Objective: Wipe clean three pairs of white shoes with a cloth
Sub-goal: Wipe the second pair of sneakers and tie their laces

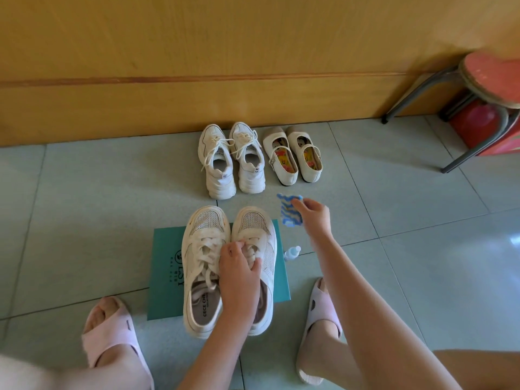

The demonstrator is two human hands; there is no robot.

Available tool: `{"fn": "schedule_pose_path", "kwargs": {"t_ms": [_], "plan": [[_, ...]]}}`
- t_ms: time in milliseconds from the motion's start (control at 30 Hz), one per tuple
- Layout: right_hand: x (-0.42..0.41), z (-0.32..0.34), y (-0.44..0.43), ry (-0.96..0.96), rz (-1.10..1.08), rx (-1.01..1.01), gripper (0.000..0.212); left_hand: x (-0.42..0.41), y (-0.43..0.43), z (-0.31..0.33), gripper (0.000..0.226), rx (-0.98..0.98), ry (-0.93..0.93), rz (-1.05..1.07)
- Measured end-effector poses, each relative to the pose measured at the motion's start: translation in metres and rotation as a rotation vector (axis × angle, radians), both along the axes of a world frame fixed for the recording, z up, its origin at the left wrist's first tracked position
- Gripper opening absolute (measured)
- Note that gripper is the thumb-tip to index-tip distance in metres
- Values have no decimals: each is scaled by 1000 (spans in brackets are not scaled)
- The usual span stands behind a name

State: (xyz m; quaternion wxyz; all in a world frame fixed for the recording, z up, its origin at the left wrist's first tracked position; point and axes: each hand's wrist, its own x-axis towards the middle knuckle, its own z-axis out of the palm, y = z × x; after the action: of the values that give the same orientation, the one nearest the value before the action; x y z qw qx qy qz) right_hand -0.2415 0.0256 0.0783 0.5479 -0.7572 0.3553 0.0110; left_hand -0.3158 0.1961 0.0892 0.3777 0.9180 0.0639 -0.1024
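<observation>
1. Shoes: 3 pairs, 6 in total, all on the grey-green tiled floor (84,209).
2. Pair 1: white mesh lace-up sneakers (202,266), 2 of them. They stand side by side on a teal flat card box (166,266), nearest the person, toes toward the wall.
3. Pair 2: white chunky lace-up sneakers (222,161), 2 of them, farther back and close to the yellow wooden wall panel (197,52).
4. Pair 3: cream strap flats with patterned insoles (281,161), 2 of them, just right of pair 2.
5. Left hand (239,277): fingers curl over the laces and tongue of the right mesh sneaker and grip it. The shoe sits on the box.
6. Right hand (312,215): fingertips pinch the blue-and-white wavy-striped cloth (289,211), 1 of it. The cloth is right of the mesh toes, between them and the flats. Whether it touches the floor, cannot tell.
7. Small clear bottle with pale cap (292,252): 1, at the box's right edge.
8. Pink slide slippers (112,330): 2, one on each foot, either side of the box.
9. Red-seated metal-legged stool (489,77): 1, upper right.
10. Text: the left mesh sneaker's insole reads "CECE CH", the rest hidden. The box shows large letters "LSY". Pair 2's tongue and heel tags carry print too small to read.
</observation>
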Motion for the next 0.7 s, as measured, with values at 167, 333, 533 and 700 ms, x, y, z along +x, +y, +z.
{"fn": "schedule_pose_path", "kwargs": {"t_ms": [167,333,533,700], "plan": [[38,-1,31,27,239,-28,20,0,-1,-1,41,28,-14,10],[62,1,53,123,564,-12,38,-1,-3,-3,40,36,-48,25],[64,-6,51,115,788,-28,15,-1,-4,-3,40,43,-41,40],[70,-8,52,151,851,-53,24,-1,-3,-2,42,55,-19,37]]}}
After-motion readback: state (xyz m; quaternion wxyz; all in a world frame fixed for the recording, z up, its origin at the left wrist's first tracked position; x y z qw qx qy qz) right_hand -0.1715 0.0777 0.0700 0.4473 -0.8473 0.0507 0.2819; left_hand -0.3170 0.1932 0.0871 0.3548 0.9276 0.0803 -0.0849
